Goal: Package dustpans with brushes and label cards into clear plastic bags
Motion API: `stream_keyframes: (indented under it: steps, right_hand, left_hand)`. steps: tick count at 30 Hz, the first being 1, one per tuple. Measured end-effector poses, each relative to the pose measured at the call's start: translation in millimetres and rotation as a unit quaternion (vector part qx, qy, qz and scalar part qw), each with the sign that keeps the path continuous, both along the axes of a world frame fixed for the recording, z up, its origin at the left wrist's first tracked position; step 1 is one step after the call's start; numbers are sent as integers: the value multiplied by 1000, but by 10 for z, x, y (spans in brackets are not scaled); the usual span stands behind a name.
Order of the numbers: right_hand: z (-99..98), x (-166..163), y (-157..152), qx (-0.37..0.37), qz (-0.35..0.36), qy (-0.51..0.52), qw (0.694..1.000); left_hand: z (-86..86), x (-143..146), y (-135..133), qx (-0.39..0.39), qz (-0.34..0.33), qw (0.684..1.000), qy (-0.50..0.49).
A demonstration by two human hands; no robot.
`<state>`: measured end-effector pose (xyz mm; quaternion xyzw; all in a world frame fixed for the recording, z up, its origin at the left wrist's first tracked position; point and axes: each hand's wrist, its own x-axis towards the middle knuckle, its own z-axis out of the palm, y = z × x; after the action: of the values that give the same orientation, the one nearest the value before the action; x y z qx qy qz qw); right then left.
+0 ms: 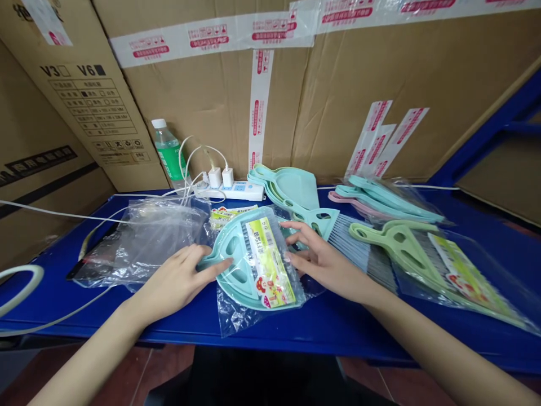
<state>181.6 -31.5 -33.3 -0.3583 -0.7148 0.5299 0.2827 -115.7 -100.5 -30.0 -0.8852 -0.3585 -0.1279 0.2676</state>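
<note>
A light-blue dustpan and brush set (236, 268) in a clear plastic bag lies in front of me, a yellow-green printed card (273, 262) over its bristles. My left hand (181, 276) is closed around the handle side at the left, thumb pressed on top of the brush. At the bag's right edge is my right hand (316, 256), its curved fingers and thumb apart, the fingertips at the plastic. Just behind it, a loose light-blue brush (313, 215) with grey-blue bristles lies partly covered by that hand.
Stacked dustpans (298, 186) lie at the back; more dustpans (389, 203) and a bagged green set (401, 245) are on the right. Clear bags (156, 237) lie left. A power strip (245, 190) with cables and a bottle (169, 155) stand before cardboard boxes (211, 101).
</note>
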Motion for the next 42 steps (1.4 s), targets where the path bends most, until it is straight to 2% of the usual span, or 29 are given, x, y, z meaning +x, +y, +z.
stream_keyframes:
  steps: [5, 10, 13, 17, 21, 23, 27, 31, 33, 36, 38, 42]
  right_hand:
    - [18, -26, -9, 7, -7, -12, 1000]
    - [33, -34, -8, 15, 9, -93, 996]
    - [65, -15, 8, 14, 20, -92, 995]
    - [114, -1, 23, -48, 52, -52, 996]
    - [138, -80, 37, -123, 15, -56, 991]
    - [134, -163, 45, -127, -11, -65, 990]
    - [120, -314, 42, -39, -39, -58, 997]
    - [195, -252, 65, 100, -68, -81, 989]
    - [294, -144, 123, 202, -127, -112, 965]
    - [490, 5, 276, 334, -221, -161, 902]
    - [612, 41, 402, 372, -235, -182, 879]
    - [725, -96, 655, 382, -210, -217, 873]
  left_hand:
    - [-2, 8, -2, -19, 2, 1000, -11]
    - [-19, 47, -20, -29, 14, 999, -8]
    - [-21, 55, -32, -33, 26, 999, -9]
    - [-23, 44, -41, -29, 21, 999, -7]
    - [-40, 44, -46, -19, 19, 1000, -5]
    - [-46, 49, -52, -11, 18, 1000, -2]
    - [-31, 48, -67, 0, 18, 1000, 2]
    - [-13, 29, -79, -9, 24, 1000, -9]
    - [-15, 16, -81, -12, 25, 999, -17]
    - [-11, -18, -89, -10, 25, 999, -35]
    - [12, -63, -106, -23, 33, 998, -51]
    - [108, -227, -192, -37, 83, 988, -124]
